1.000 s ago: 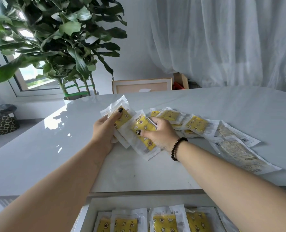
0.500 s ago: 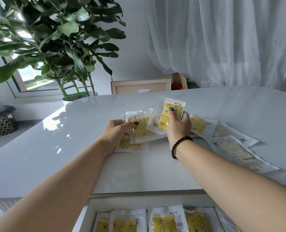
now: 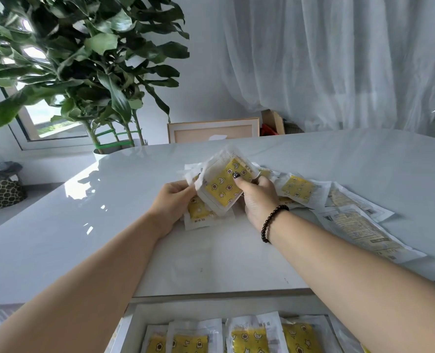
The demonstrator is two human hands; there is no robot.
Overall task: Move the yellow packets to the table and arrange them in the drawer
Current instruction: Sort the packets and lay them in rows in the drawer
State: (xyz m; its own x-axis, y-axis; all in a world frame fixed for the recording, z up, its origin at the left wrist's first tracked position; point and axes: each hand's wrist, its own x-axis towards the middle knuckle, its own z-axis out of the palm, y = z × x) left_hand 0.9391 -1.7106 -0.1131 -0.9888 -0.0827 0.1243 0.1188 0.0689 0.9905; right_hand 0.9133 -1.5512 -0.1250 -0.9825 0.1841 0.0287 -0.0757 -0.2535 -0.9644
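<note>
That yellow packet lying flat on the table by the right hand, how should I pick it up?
Pinch the flat yellow packet by its clear white border on the far side, coming from above. It lies flat on the table, its near edge tucked under other packets and close to the right hand, so the far rim looks freest. The thin seal probably suits a fingertip pinch.

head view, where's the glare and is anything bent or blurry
Head view: window glare sits on the glossy table at left; wide-angle lens bows the table edge and window frame; plant leaves look slightly smeared; packets in both hands stay fairly sharp.
</note>
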